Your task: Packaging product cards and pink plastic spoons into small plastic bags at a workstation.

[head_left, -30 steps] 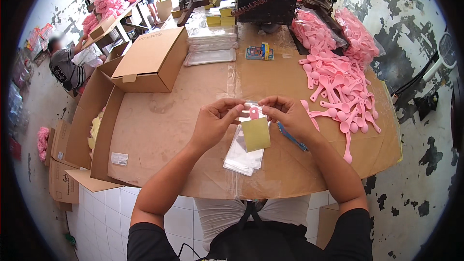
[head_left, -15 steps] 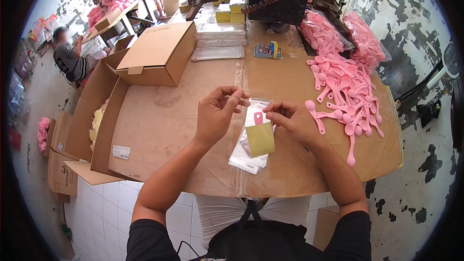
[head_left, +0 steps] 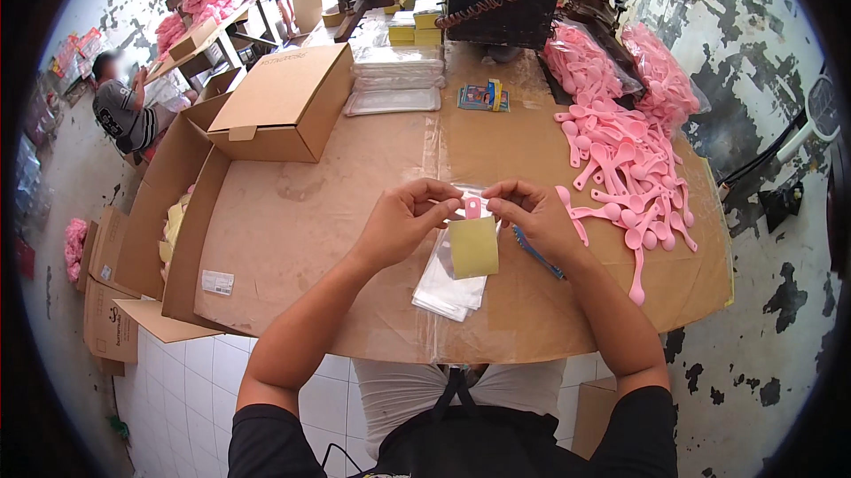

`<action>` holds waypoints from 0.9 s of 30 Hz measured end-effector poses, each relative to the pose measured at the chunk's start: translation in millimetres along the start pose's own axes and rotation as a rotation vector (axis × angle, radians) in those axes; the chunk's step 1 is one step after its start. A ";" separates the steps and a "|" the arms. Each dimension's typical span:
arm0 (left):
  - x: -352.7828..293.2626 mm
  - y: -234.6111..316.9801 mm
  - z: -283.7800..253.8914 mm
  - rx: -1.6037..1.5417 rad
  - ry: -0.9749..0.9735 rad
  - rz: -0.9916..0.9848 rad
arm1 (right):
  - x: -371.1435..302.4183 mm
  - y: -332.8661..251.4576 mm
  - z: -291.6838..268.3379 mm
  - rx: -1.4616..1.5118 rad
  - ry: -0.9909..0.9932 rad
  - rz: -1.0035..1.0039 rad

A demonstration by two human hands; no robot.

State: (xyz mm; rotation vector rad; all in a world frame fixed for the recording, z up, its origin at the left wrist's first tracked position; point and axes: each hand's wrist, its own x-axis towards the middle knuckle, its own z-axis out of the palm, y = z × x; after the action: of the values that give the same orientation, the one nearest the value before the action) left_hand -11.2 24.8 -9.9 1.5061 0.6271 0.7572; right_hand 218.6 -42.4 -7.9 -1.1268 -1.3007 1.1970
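Observation:
My left hand [head_left: 401, 228] and my right hand [head_left: 542, 228] are both closed in a pinch at the two upper sides of a clear plastic bag. A yellow-green card [head_left: 475, 249] and a pink spoon's handle end [head_left: 472, 209] show at the bag; the rest of the spoon is hidden behind the card. Beneath lies a stack of clear plastic bags [head_left: 443, 297] on the cardboard-covered table [head_left: 310, 239]. Partly covered by my right hand and forearm is a thin blue object [head_left: 537, 255], its kind unclear.
Loose pink spoons [head_left: 634, 172] are heaped on the right, before filled bags of spoons [head_left: 660, 79]. A closed carton [head_left: 279, 101] and plastic packs [head_left: 394, 93] stand far left. An open box [head_left: 182, 239] borders the left edge. Another person [head_left: 128, 110] sits beyond.
My hands have come closer together and closed on the bag's upper part. The blue object by my right forearm now shows more. The whole view has shifted slightly.

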 end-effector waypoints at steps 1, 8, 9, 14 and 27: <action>0.0 -0.2 0.6 0.010 0.022 -0.007 | -0.8 -0.2 -0.2 0.002 0.002 0.001; -2.4 -2.6 1.1 0.088 0.106 0.122 | 0.9 -0.1 -9.0 0.039 -0.034 -0.028; -2.1 -6.2 -1.6 0.125 0.087 0.151 | 2.7 6.4 -11.7 0.075 -0.067 -0.057; -1.0 -8.5 -4.4 0.127 0.068 0.213 | 2.8 5.3 -18.1 0.020 -0.086 -0.047; -1.1 -4.1 -4.1 0.086 0.012 0.200 | 1.6 1.5 -20.5 -0.017 -0.090 -0.026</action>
State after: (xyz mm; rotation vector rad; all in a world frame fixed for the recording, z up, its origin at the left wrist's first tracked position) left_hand -14.8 26.9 -14.0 1.6614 0.5283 0.9025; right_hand 239.0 -39.3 -8.9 -1.0758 -1.3917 1.2319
